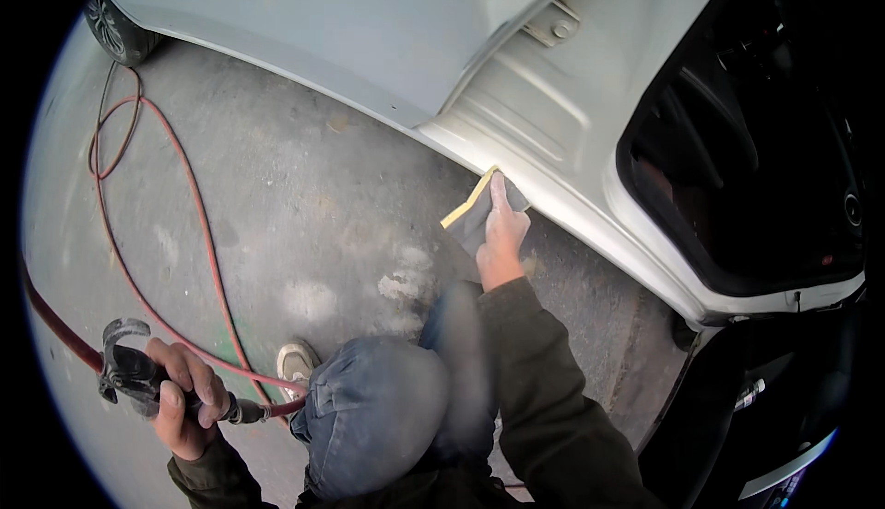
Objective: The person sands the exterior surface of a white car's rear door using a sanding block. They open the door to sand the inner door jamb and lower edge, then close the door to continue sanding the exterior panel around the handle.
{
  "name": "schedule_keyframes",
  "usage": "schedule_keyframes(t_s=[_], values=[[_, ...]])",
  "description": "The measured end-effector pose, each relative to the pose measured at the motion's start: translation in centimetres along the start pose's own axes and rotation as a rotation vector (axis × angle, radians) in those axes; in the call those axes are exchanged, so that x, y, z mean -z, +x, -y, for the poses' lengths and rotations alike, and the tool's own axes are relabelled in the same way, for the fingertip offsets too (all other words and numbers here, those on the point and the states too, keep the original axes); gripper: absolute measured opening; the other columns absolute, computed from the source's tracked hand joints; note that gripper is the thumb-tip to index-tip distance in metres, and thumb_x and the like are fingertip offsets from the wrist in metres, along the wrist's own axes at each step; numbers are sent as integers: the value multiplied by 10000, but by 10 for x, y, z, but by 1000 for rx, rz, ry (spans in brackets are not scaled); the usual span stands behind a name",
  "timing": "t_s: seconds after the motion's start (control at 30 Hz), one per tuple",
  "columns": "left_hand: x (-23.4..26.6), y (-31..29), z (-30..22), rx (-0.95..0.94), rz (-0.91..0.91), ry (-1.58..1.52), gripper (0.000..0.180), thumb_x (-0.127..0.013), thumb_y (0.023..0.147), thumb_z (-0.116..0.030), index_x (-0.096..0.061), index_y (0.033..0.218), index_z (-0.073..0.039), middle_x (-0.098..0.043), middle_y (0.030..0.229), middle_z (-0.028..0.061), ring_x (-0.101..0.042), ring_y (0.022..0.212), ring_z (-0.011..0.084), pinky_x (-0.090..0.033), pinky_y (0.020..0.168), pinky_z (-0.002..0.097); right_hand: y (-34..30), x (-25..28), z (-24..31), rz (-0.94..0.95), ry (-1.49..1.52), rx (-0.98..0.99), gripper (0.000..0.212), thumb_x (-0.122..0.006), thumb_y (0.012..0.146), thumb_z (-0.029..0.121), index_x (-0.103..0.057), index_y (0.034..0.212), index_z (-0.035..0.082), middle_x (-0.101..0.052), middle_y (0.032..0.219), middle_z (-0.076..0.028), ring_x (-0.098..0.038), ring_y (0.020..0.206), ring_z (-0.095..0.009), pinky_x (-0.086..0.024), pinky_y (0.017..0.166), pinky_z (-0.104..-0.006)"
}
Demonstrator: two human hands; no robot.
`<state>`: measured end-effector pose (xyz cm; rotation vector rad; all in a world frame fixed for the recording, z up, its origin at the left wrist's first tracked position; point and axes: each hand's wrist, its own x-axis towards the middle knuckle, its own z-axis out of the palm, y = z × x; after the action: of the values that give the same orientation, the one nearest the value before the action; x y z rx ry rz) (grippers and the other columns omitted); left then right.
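Note:
My right hand (502, 237) holds a folded sheet of sandpaper (471, 221), dark grey with a yellow edge. Its index finger presses the sheet at the lower edge of the pale car sill (562, 209). At the lower left, my left hand (192, 394) is wrapped round a black air tool (138, 375), held off the floor. A red hose (64, 325) meets the tool on one side, and another runs from its fitting by my knee. The tool's working face does not show.
A light grey car door panel (323, 20) stands above the sill, with a wheel (115, 29) at far left. The dark door opening (747, 140) lies right. Looped red hose (198, 205) crosses the concrete floor (304, 186) near my shoe (297, 361).

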<state>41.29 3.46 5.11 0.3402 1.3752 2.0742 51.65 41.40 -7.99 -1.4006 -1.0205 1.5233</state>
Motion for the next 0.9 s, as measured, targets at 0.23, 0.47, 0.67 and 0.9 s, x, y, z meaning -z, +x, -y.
schedule_keyframes(t_s=[0.23,0.47,0.67,0.9], values=[[-14,19,-1,68,-4,43,376,-649,890,-353,-377,864,-94,-422,716,6,-384,569,77,-323,511,223,-5,-44,-8,-91,-143,-36,497,-762,856,280,-615,1143,-98,-666,1103,-149,-630,1009,-226,-488,888,-382],[-4,22,1,108,-51,57,382,-669,863,-361,-389,859,-101,-417,707,-1,-383,573,92,-322,520,247,-6,-37,-11,-187,-27,-58,491,-768,852,288,-629,1100,-113,-680,1049,-145,-654,958,-245,-499,888,-379],[-19,46,25,58,-69,82,384,-667,888,-337,-409,864,-53,-520,696,88,-358,425,70,-343,414,230,-16,-62,-9,-55,-94,-43,455,-767,855,286,-656,1097,-82,-680,1065,-167,-647,981,-223,-494,887,-356],[0,37,17,31,-49,21,369,-655,902,-328,-407,868,-57,-527,712,81,-368,419,63,-353,415,228,-24,-85,-15,-64,-14,13,555,-804,810,320,-632,1101,-120,-661,1081,-199,-634,978,-268,-484,895,-404]])
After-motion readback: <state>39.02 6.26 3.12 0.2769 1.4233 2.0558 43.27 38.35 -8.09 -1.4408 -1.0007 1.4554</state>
